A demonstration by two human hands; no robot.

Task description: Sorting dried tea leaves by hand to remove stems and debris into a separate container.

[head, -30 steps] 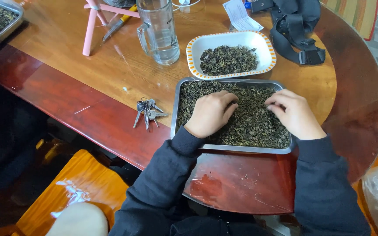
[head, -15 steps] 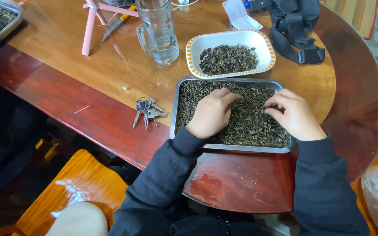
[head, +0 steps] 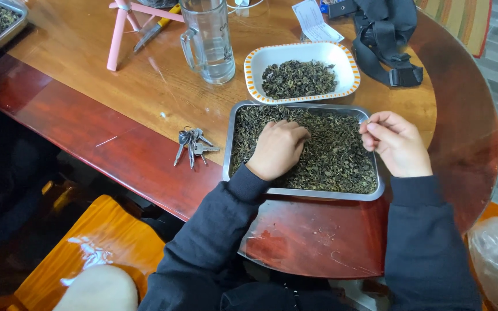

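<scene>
From the head cam I'm looking down at a metal tray (head: 230, 151) full of dark dried leaves (head: 329, 155), sitting near the edge of a wooden table (head: 145, 103). My left hand (head: 276, 148) lies palm down on the leaves, fingers curled loosely, but I can't tell if it's actually got any. My right hand (head: 397, 144) is up over the tray's right rim, thumb and forefinger pinched together on something too tiny to make out. Just behind the tray there's a white dish (head: 341, 57) with more leaves, a glass mug (head: 208, 40) to its left, and keys (head: 193, 145) left of the tray.
</scene>
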